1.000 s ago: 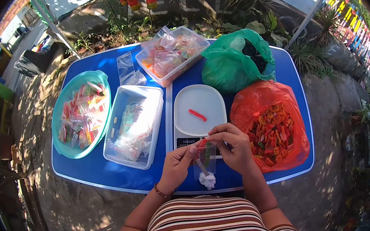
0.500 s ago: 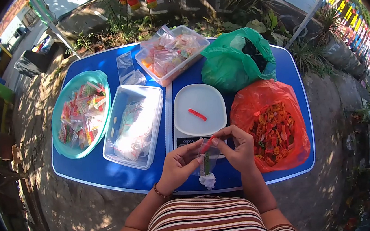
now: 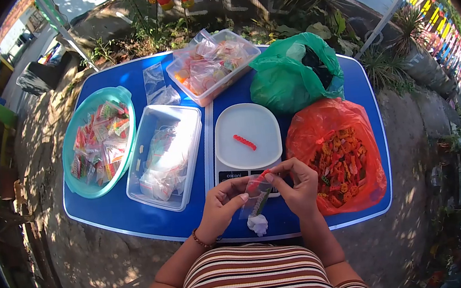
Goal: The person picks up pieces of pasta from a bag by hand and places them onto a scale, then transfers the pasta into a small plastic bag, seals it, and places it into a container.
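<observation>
Over the front of the blue table, my left hand (image 3: 221, 205) pinches a small clear plastic bag (image 3: 245, 211) by its edge. A dark green piece (image 3: 261, 201) shows inside the bag. My right hand (image 3: 298, 188) is closed at the bag's mouth, its fingertips on a ridged red piece (image 3: 257, 182) that lies partly in the opening. Just beyond both hands is a white kitchen scale (image 3: 225, 161) with another ridged red strip (image 3: 244, 142) on its plate. A crumpled white wad (image 3: 258, 225) rests on the table below the bag.
A red plastic bag (image 3: 374, 146) of orange and red pieces sits right, behind it a green bag (image 3: 277, 80). Left are a white tub (image 3: 199, 141) of clear bags and a teal basin (image 3: 71, 175) of filled packets. A clear container (image 3: 224, 85) and loose bags (image 3: 155, 81) lie behind.
The small bag and the green piece in it have tilted from nearly upright to a slant. Both hands stay at the bag, and the red piece remains at its mouth.
</observation>
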